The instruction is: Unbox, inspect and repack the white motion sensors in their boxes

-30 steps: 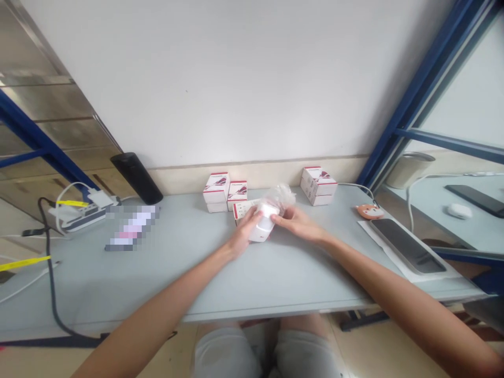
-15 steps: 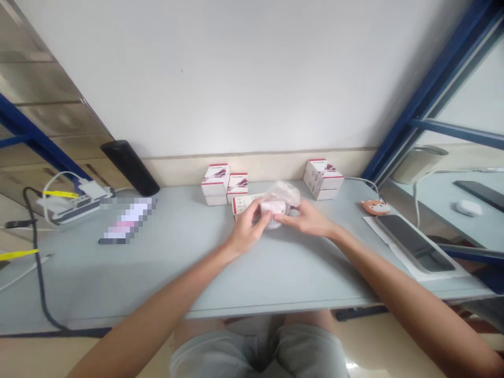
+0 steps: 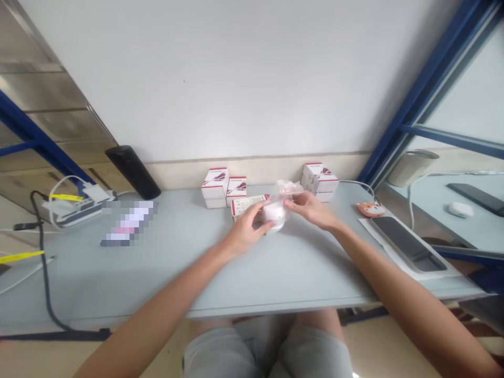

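A white rounded device (image 3: 275, 214) is gripped between the thumb and fingers of my left hand (image 3: 247, 229). Clear plastic wrap (image 3: 287, 188) bunches up over its top. My right hand (image 3: 311, 208) pinches that wrap at the device's right side. What the device is cannot be made out. Just behind my left hand lies a white and red box (image 3: 239, 206), partly covered by the hand. Farther back stand white boxes with red trim: a left stack (image 3: 214, 189), a single box (image 3: 237, 187) beside it, and a right stack (image 3: 321, 184).
On the left of the grey table (image 3: 189, 262) are a phone (image 3: 132, 226), a black cylinder (image 3: 134, 173) and a power strip (image 3: 84, 210) with cables. To the right lie an orange animal-faced item (image 3: 370, 209) and a dark-screened phone (image 3: 409, 244) on white paper. A mirror (image 3: 464, 199) borders that side.
My right hand has moved slightly up and back, pulling the wrap upward. More of the white device now shows in my left hand. The view has shifted a little.
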A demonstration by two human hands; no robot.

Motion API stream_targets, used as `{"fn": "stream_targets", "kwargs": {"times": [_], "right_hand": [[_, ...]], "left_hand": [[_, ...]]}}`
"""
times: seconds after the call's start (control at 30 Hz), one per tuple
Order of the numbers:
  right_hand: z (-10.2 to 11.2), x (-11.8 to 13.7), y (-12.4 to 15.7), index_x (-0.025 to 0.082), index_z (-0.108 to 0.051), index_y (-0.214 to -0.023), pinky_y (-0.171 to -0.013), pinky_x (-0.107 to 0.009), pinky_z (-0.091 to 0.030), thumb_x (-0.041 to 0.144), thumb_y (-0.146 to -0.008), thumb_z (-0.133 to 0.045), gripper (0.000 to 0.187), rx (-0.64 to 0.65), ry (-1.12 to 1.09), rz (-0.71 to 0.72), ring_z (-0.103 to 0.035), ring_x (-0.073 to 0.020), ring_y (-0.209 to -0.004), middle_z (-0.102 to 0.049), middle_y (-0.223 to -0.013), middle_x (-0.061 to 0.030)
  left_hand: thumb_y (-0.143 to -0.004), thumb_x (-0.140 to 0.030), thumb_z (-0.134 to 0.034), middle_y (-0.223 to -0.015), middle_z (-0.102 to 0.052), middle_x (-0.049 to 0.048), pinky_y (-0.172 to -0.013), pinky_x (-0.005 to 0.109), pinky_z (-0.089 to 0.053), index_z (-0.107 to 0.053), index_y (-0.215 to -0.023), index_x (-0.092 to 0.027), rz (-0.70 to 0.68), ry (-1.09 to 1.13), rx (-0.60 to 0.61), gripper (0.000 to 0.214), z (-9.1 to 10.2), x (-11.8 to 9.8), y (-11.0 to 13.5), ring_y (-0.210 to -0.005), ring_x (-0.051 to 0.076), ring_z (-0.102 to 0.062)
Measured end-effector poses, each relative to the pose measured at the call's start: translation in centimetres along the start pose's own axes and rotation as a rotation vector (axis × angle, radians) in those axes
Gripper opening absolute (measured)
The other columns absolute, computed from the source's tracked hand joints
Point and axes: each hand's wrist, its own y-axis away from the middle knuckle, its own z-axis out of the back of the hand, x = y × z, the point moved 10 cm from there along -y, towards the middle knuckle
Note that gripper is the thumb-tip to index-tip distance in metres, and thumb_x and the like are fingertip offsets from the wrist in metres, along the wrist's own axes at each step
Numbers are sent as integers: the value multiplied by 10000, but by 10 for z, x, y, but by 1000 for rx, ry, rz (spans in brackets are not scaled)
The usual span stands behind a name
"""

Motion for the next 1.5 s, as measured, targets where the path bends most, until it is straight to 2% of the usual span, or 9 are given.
{"fn": "stream_targets", "kwargs": {"times": [0.17, 0.37, 0.53, 0.63, 0.83, 0.93, 1.03, 1.27, 1.5], "right_hand": [[-10, -4, 1, 169, -770, -1172, -883, -379, -539, 633, -962, -668, 519, 58, 97, -14, -702, -277, -1027, -781, -1147, -106], [-16, -8, 4, 179, -753, -1208, -869, -391, -558, 611, -886, -765, 539, 120, 194, -44, -701, -272, -976, -782, -1111, -100], [-22, -17, 7, 212, -783, -1189, -800, -362, -568, 563, -824, -846, 510, 247, 259, -88, -719, -270, -926, -801, -1068, -72], [-27, -22, 8, 210, -810, -1129, -782, -350, -566, 574, -824, -841, 475, 294, 281, -106, -731, -271, -900, -809, -1009, -61], [-31, -24, 8, 217, -742, -1304, -860, -364, -566, 589, -858, -802, 584, 332, 286, -67, -731, -285, -1023, -795, -1177, -76], [-29, -24, 8, 197, -762, -1242, -822, -353, -568, 599, -880, -775, 541, 324, 281, -63, -731, -274, -972, -801, -1131, -78], [-29, -28, 7, 192, -786, -1161, -811, -354, -567, 615, -887, -759, 505, 323, 307, -88, -733, -277, -956, -808, -1064, -64], [-47, -25, 7, 231, -752, -1266, -1013, -424, -549, 575, -865, -802, 530, 424, 231, -10, -703, -314, -1184, -761, -1306, -73], [-50, -10, 13, 220, -726, -1250, -969, -415, -570, 447, -802, -885, 528, 407, 288, 63, -701, -296, -1124, -749, -1249, -82]], "left_hand": [[-970, -477, -710, -1467, -629, 129, -1104, 420, -511, -521, -1510, -259, -103, -80, -88, 613, 11, -16, 2, -1245, 276, -649], [-984, -465, -687, -1494, -615, 129, -1084, 464, -529, -447, -1558, -287, -1, 45, 86, 647, -5, -6, 1, -1263, 312, -664], [-916, -453, -778, -1568, -530, 124, -1044, 466, -544, -412, -1532, -333, 11, 40, 115, 726, -11, 2, 1, -1273, 314, -654], [-849, -470, -841, -1467, -581, 135, -991, 464, -555, -436, -1437, -302, 39, -1, 96, 734, -11, 9, 1, -1218, 314, -669], [-780, -509, -888, -1172, -686, 90, -828, 418, -568, -435, -1241, -274, 117, -27, 75, 687, -9, 14, 3, -1023, 287, -707], [-748, -509, -916, -1223, -676, 111, -847, 416, -568, -383, -1273, -278, 96, 50, 57, 783, -10, 11, 4, -1038, 278, -707], [-860, -503, -826, -1351, -641, 151, -885, 406, -572, -309, -1367, -285, 41, 214, 58, 757, -12, 6, 3, -1111, 268, -703], [-884, -547, -784, -1285, -744, 120, -1023, 471, -537, -637, -1308, -223, 102, 44, 204, 554, -29, 11, 2, -1183, 338, -697], [-826, -404, -860, -1466, -653, 144, -1156, 523, -464, -624, -1414, -234, 13, -10, 134, 656, -28, -2, 5, -1369, 364, -594]]}}
